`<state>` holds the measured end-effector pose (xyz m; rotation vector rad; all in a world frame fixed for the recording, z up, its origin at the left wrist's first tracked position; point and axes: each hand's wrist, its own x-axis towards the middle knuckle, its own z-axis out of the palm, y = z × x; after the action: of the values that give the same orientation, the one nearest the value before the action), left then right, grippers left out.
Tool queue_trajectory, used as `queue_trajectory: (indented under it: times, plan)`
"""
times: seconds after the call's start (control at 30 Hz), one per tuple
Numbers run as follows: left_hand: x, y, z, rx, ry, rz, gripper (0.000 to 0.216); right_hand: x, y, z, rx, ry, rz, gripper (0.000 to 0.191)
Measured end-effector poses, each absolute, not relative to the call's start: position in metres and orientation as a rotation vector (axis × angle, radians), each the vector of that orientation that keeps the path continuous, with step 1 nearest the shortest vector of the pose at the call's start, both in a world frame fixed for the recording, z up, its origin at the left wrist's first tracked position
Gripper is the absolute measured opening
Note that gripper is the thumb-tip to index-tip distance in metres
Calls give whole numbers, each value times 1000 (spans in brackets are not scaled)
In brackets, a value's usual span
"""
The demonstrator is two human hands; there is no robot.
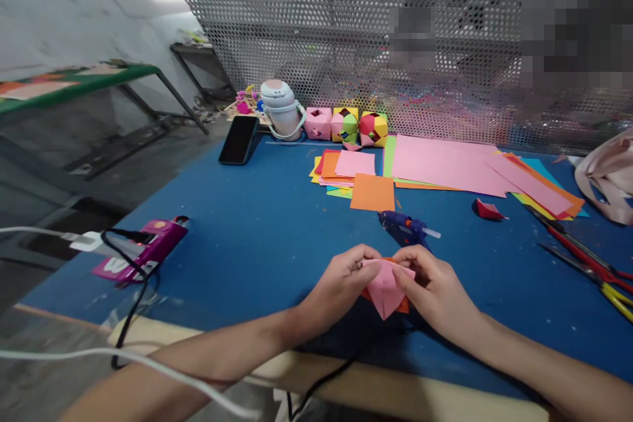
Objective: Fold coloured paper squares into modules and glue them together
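Watching both hands now, we have them together at the near edge of the counter [232, 211], and the folded paper piece [386, 291] is right between them! The left hand [346, 277] has its thumb pressed on the pink front, fingers curled in behind; the right hand [432, 280] mirrors it, pinched on the opposite side. No gap in either grip that we can see. Pink shows in front, coming to a point at the bottom, with orange peeking out behind.

So how far along are we? Creases are in and the colours sit together, so we'd call this one partly built; whether it's glued, we can't tell. At the back, three paper cubes [350, 124] stand in a row, looking complete to us. Plenty remains, though: a pile of small squares [355, 163] and a loose orange square [372, 194] lie flat and unfolded, and large pink sheets [440, 161] look uncut. A small red folded piece [488, 210] sits apart, and the glue gun [403, 224] lies just beyond the hands, held by neither.
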<state>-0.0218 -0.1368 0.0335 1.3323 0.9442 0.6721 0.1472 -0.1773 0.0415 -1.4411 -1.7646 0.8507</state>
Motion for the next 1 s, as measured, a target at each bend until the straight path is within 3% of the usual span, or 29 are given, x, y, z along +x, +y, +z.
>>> queue_trajectory:
  times: [0.3,0.47,0.67,1.0]
  plan:
    - [-23,-135,32,1400,978,630,14,148,-177,40,-1254,-1962,672,16]
    - [-24,-136,30,1610,956,632,20,148,-176,41,-1269,-1900,713,21]
    - [-27,-138,30,1716,915,675,20,144,-175,43,-1435,-1823,801,14]
    - [-28,-136,30,1792,896,649,22,147,-176,39,-1297,-1940,715,24]
